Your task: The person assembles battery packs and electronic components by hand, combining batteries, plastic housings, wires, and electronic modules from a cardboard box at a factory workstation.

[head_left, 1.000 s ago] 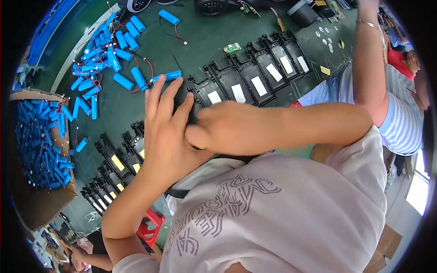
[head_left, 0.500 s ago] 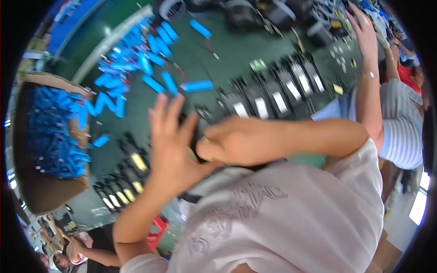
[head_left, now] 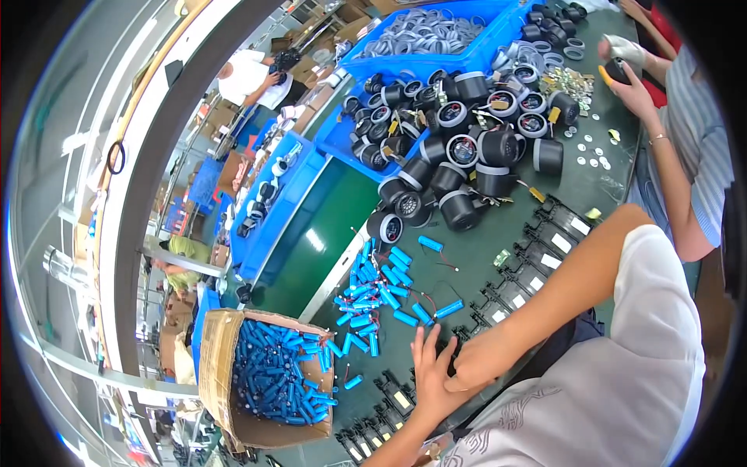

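My left hand (head_left: 433,380) has its fingers stretched and spread beside a black plastic part (head_left: 447,356), which is mostly hidden between my hands. Against it, my right hand (head_left: 484,359) is closed with the fingers curled down; what they grip is hidden. Just beyond my fingertips lie loose blue cylindrical batteries (head_left: 387,293) with thin wires, one battery (head_left: 449,309) closest. A row of black plastic holders with white labels (head_left: 520,300) runs off to the right past my forearm. Another group of black holders with pale yellow labels (head_left: 401,399) sits left of my left hand.
A cardboard box (head_left: 220,373) full of blue batteries stands on the left. Black round housings with grey rings (head_left: 459,210) are heaped at the back, near blue bins (head_left: 498,48). A co-worker's hand (head_left: 634,95) holds a black part on the right. White discs (head_left: 595,150) lie nearby.
The view has swung up and left, so my hands appear lower and further right and more of the workshop shows. My hands stay together at the black part.
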